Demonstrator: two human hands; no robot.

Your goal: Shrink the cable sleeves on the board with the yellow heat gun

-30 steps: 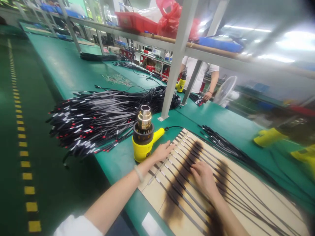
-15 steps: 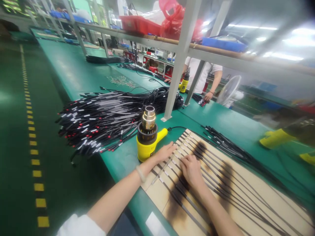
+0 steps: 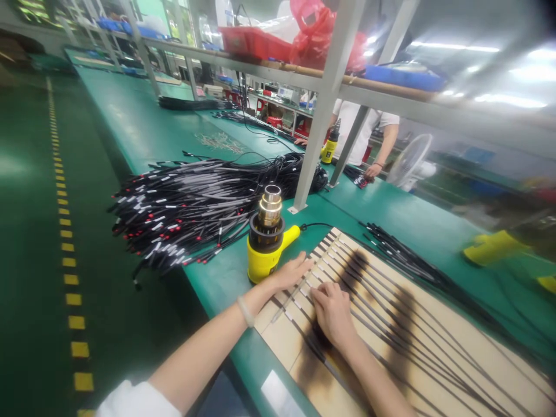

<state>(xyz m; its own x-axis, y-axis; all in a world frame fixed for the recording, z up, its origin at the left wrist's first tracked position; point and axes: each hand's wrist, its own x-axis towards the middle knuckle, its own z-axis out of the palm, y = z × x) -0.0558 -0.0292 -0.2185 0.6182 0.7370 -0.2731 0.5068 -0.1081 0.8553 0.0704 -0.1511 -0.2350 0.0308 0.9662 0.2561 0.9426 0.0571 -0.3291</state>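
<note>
On the pale board (image 3: 278, 341) several black cables (image 3: 382, 335) lie side by side, with white marks near their ends and a thin straight strip (image 3: 282, 307) across them. My left hand (image 3: 293, 273) rests flat near the cable ends at the strip, fingers stretched out. Just right of it, my right hand (image 3: 333, 313) is closed, thumb and fingertips pinched on one cable close to its white mark. The fingertips partly hide that spot. Dark scorch marks (image 3: 354, 269) stain the board around the right hand. A yellow heat gun (image 3: 264, 255) stands nozzle-up beyond my left hand.
A large bundle of black cables (image 3: 186, 208) spreads over the green table (image 3: 230, 289) at left. A metal post (image 3: 324, 116) rises behind the heat gun. More cables (image 3: 403, 258) lie right of the board. Across the table a co-worker (image 3: 384, 139) handles cables near another heat gun (image 3: 330, 147).
My right hand has slid slightly toward the near left across the cables, still pinched. My left hand has stayed at the strip. The whole view has shifted a little to the right.
</note>
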